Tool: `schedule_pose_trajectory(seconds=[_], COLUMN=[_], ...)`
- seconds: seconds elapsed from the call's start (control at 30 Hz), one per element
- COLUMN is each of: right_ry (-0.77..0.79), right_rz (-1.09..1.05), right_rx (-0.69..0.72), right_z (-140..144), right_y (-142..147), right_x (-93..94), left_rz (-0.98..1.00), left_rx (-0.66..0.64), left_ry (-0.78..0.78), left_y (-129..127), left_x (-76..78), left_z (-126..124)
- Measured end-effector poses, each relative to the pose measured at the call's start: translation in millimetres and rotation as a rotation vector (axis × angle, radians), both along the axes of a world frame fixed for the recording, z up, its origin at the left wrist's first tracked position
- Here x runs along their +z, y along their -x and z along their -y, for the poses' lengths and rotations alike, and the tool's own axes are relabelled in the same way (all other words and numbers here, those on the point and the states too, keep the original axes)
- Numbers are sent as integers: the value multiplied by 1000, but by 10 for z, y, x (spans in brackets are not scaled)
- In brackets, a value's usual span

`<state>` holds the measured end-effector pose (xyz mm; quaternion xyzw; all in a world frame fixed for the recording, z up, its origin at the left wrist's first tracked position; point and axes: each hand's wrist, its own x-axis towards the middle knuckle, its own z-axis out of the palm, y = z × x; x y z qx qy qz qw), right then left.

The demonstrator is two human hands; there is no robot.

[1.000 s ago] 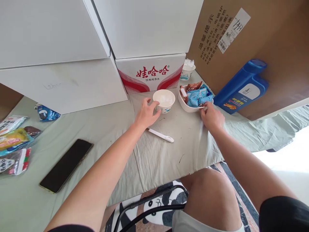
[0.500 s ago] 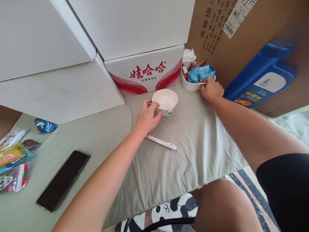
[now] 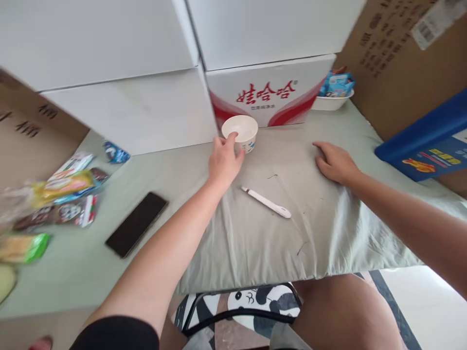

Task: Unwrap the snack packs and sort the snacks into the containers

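A white paper bowl with a blue-green print stands at the left part of the red-and-white carton's front. My left hand grips its near left rim, one finger over the edge and the thumb against the outer wall. The bowl's inside looks white. On the right, my right hand lies on the cloth with fingers stretched out and nothing in it. Behind that hand is a white tub of blue snack packets. A slim white tool with a slotted end lies in front of the bowl.
White cartons are stacked along the back. A dark phone and several snack packets lie on the left. To the right stand a blue container and a brown cardboard box. The cloth-covered surface ends near my knees.
My right hand has let go of the snack tub and come nearer to me onto the cloth. My left hand has shifted the bowl left along the carton. The view has turned left.
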<state>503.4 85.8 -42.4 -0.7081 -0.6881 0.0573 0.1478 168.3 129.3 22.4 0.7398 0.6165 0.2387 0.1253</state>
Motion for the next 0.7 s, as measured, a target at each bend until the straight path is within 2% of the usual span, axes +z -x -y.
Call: schedule_pose_trajectory(seconds=[0.13, 0.23, 0.3, 0.4, 0.5, 0.57, 0.63, 0.7], right_ry=[-1, 100, 117, 98, 150, 186, 194, 193], right_rz=[-77, -168, -220, -394, -634, -701, -617, -408], right_rx=[103, 71, 45, 1, -37, -36, -13, 17], right_z=[510, 598, 508, 215, -112, -269, -363, -407], right_y=[332, 711, 991, 1395, 1765, 1986, 2169, 2305], right_x=[10, 61, 105, 174, 232, 257, 275, 300], left_rz=[124, 234, 307, 375, 456, 500, 547, 624], left_rx=[-26, -57, -86, -117, -140, -155, -170, -148], left_ry=[-27, 30, 106, 180, 254, 274, 281, 290], left_y=[410, 746, 951, 1199, 1381, 1496, 1628, 1784], left_x=[44, 75, 70, 11, -57, -75, -64, -32], left_z=[300, 665, 926, 1241, 1400, 1435, 1451, 1476])
